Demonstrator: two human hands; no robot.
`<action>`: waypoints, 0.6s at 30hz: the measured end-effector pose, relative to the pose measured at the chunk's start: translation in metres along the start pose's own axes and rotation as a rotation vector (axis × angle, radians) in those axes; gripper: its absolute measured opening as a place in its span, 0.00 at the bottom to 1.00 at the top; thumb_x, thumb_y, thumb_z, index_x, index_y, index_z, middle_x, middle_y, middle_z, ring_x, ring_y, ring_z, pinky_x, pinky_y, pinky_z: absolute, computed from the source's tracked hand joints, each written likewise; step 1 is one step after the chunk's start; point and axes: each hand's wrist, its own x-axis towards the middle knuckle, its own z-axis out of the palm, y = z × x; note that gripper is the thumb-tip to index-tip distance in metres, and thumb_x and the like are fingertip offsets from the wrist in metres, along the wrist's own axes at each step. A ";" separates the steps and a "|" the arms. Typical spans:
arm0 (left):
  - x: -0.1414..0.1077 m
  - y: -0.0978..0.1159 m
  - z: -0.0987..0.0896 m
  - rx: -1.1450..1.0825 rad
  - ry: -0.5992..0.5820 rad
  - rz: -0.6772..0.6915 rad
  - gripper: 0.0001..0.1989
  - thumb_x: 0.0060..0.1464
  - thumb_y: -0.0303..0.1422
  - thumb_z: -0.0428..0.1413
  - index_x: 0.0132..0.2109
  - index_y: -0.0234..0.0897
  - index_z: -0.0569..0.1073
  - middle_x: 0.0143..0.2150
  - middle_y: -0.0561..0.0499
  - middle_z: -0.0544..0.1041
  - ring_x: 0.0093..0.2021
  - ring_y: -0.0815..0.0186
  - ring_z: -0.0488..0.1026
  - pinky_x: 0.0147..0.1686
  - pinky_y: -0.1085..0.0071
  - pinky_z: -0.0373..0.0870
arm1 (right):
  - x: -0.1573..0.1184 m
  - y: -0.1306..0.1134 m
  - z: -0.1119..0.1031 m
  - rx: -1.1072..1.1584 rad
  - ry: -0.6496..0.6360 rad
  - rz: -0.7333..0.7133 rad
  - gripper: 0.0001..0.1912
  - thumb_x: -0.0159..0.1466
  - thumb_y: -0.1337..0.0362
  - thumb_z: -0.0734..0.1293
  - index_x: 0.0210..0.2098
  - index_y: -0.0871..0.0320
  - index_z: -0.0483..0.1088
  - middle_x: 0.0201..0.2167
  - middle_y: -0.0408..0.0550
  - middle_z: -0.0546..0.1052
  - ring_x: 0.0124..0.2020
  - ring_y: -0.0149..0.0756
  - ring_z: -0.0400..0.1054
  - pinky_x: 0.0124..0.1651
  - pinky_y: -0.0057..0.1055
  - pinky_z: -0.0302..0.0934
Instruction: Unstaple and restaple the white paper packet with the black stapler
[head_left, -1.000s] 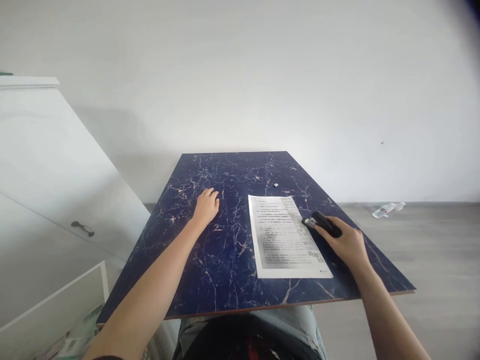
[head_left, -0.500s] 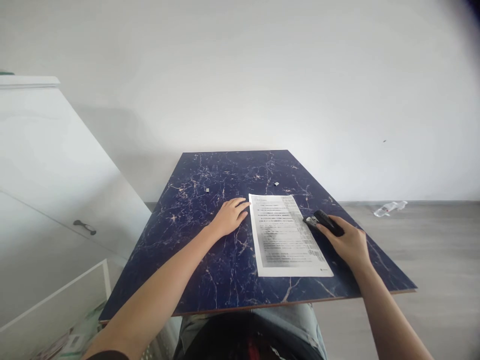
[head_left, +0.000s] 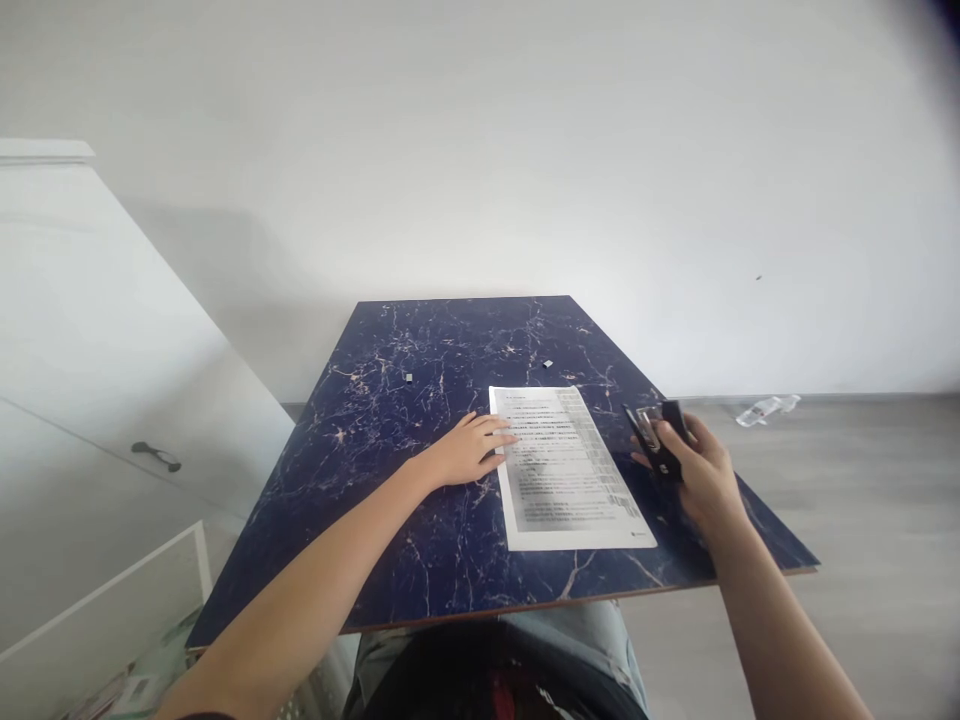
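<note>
A printed sheet of paper (head_left: 566, 480) lies flat on the blue marbled table (head_left: 420, 340), close to its front edge. My left hand (head_left: 472, 448) rests with fingers outstretched over the sheet's left edge. To the right of the paper, my right hand (head_left: 701, 465) grips a black stapler (head_left: 664, 450), turned so that its metal inner part shows. The stapler is apart from the sheet. I cannot tell whether the paper is one sheet or several.
Two small light blocks, one at the left (head_left: 409, 378) and one at the right (head_left: 547, 364), sit farther back on the table. A white cabinet (head_left: 90, 350) stands at the left. On the floor at the right lies a clear plastic bottle (head_left: 766, 409).
The stapler has moved off the paper's right edge and been turned in my right hand. My left hand has slid right onto the paper. The view has shifted slightly.
</note>
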 end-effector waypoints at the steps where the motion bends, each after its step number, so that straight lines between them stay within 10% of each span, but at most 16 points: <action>1: -0.001 0.000 -0.001 0.009 -0.011 0.001 0.16 0.60 0.41 0.58 0.54 0.51 0.78 0.64 0.47 0.72 0.69 0.54 0.61 0.71 0.48 0.41 | 0.002 0.001 -0.003 0.140 -0.034 0.119 0.28 0.62 0.40 0.65 0.54 0.51 0.70 0.45 0.52 0.81 0.43 0.52 0.78 0.43 0.46 0.75; 4: -0.002 0.000 -0.003 0.023 -0.023 0.030 0.14 0.60 0.39 0.58 0.52 0.50 0.79 0.64 0.46 0.72 0.69 0.52 0.61 0.71 0.45 0.39 | 0.008 0.001 -0.012 0.411 -0.167 0.401 0.27 0.64 0.39 0.62 0.52 0.49 0.71 0.48 0.57 0.80 0.46 0.55 0.78 0.44 0.48 0.75; 10: 0.003 0.005 -0.006 0.099 -0.010 0.101 0.12 0.59 0.41 0.60 0.48 0.46 0.80 0.62 0.44 0.73 0.68 0.50 0.63 0.71 0.48 0.42 | 0.005 -0.003 -0.018 0.520 -0.348 0.376 0.25 0.67 0.44 0.59 0.54 0.50 0.72 0.51 0.57 0.79 0.52 0.53 0.75 0.54 0.53 0.70; 18: -0.011 0.018 -0.043 0.493 -0.433 -0.091 0.28 0.56 0.51 0.60 0.62 0.50 0.71 0.72 0.46 0.60 0.73 0.46 0.50 0.69 0.37 0.31 | -0.008 -0.028 0.007 0.863 -0.534 0.481 0.23 0.68 0.55 0.64 0.61 0.47 0.68 0.57 0.55 0.76 0.46 0.49 0.77 0.37 0.43 0.75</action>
